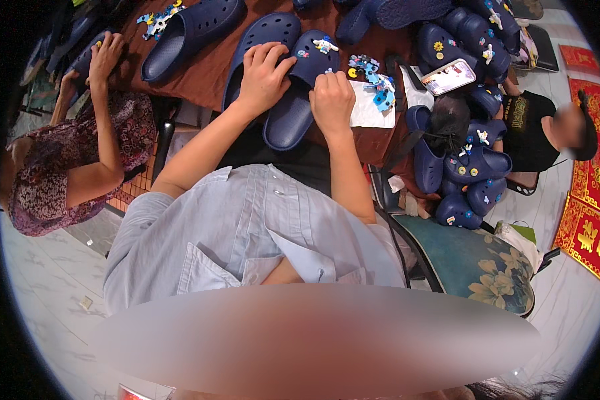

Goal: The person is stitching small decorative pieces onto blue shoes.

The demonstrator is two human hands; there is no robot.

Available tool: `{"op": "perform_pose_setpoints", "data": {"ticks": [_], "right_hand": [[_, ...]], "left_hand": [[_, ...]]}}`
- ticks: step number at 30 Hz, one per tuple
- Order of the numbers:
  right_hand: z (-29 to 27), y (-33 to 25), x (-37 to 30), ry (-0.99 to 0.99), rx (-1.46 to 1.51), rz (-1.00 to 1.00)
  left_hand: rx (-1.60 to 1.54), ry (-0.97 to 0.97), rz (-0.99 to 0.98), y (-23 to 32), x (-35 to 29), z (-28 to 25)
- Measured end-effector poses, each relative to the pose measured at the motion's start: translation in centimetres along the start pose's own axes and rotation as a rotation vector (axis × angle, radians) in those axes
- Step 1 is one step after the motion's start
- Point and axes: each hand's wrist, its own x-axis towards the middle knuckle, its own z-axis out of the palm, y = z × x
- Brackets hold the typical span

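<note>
A navy clog [288, 127] with round holes lies before me, its open heel toward me. A white character charm [325, 45] and smaller charms sit on its upper. My left hand [267, 77] is closed over the left side of this clog's upper, its fingers curled at the edge. On the other side, my right hand [332, 103] is closed at the rim of the upper, next to a small charm. Its fingertips are hidden. Just left of my left hand lies a plain navy clog [260, 32], partly covered by that hand.
Loose blue, yellow and black charms [380, 90] lie on white paper [370, 119] to the right. A phone [448, 77] rests beside piled decorated clogs [477, 167]. Another plain clog [190, 37] lies at left on the brown cloth [200, 83]. One person [107, 147] handles a clog at left; another [533, 130] is at right.
</note>
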Motion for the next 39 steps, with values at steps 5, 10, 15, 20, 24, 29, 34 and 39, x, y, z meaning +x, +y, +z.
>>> {"op": "perform_pose_setpoints", "data": {"ticks": [5,10,15,20,24,29,34,39], "right_hand": [[0.6,-1.0,-0.6,0.043,-0.077,0.165],[1.2,-1.6,-0.8,0.076,-0.141,0.228],[0.6,-1.7,-1.3,0.077,-0.036,0.291],[0.4,-2.1,-1.8,0.093,0.003,0.321],[0.0,-1.0,-3.1,0.19,0.155,0.286],[-0.4,7.1,-4.7,0.518,0.551,0.846],[-0.1,16.7,-4.5,0.623,0.257,0.955],[0.9,21.7,-4.0,0.587,0.383,1.127]], "left_hand": [[-0.007,0.027,0.028,0.0,0.0,-0.1],[-0.016,0.017,0.025,0.1,0.0,-0.2],[-0.01,0.016,0.025,0.1,-0.1,-0.2],[-0.016,0.011,0.024,-0.1,-0.2,-0.1],[-0.017,-0.009,0.009,-0.1,-0.2,-0.3],[-0.018,0.007,0.036,0.0,-0.2,-0.5],[-0.014,0.033,0.051,0.2,-0.1,-0.6],[-0.02,0.014,0.048,0.2,0.1,-0.8]]}}
